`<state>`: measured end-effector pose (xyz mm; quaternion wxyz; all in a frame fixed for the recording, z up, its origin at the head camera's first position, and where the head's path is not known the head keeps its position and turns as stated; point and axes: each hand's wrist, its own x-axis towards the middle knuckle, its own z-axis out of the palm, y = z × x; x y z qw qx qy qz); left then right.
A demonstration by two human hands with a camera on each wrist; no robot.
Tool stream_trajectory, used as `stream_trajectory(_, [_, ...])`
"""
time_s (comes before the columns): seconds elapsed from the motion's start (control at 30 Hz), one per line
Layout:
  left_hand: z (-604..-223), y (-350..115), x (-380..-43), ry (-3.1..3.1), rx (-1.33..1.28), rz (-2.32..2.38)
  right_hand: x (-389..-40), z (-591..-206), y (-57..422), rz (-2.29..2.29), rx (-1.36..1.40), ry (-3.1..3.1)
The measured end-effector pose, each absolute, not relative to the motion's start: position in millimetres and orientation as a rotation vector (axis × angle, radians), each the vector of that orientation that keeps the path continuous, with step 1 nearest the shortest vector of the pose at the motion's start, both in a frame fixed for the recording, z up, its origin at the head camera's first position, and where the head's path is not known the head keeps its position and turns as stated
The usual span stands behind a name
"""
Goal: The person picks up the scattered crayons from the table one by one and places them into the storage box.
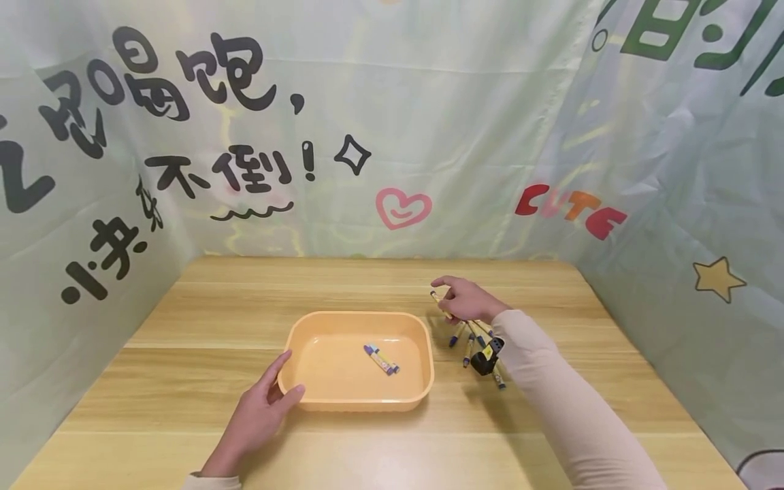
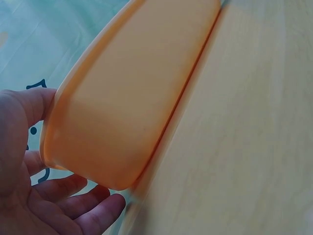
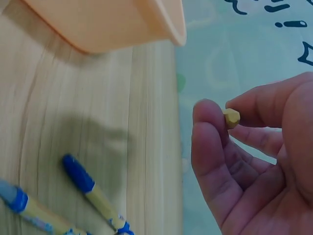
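An orange plastic tray lies in front of me with two crayons inside, yellow-bodied with blue ends. My left hand grips its left near corner; in the left wrist view the thumb and index finger are at the rim and the other fingers spread beside the wall. Right of the tray, my right hand is raised over the loose crayons and pinches one crayon between thumb and fingertips. Only its yellowish end shows in the right wrist view. Below it a blue-tipped crayon rests on the table.
Several loose crayons lie in a scattered group right of the tray, partly hidden by the right forearm and its black wrist camera. The wooden table is enclosed by printed cloth at the back and both sides.
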<state>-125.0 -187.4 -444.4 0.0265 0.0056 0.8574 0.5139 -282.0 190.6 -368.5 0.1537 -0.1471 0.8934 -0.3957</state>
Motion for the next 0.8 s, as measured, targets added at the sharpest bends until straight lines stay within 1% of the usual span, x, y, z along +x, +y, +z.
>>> stream_trajectory(0.3, [-445, -188, -125, 2.648, 0.014, 1.585, -280, -368, 172, -1.143, -0.506, 2.594])
stream_trajectory(0.53, [-445, -188, -126, 2.636, 0.019, 1.584, -279, -366, 160, -1.057, -0.609, 2.618])
stream_trajectory(0.8, [-444, -189, -125, 2.653, 0.033, 1.567, -280, -368, 145, -1.05, -0.653, 2.578])
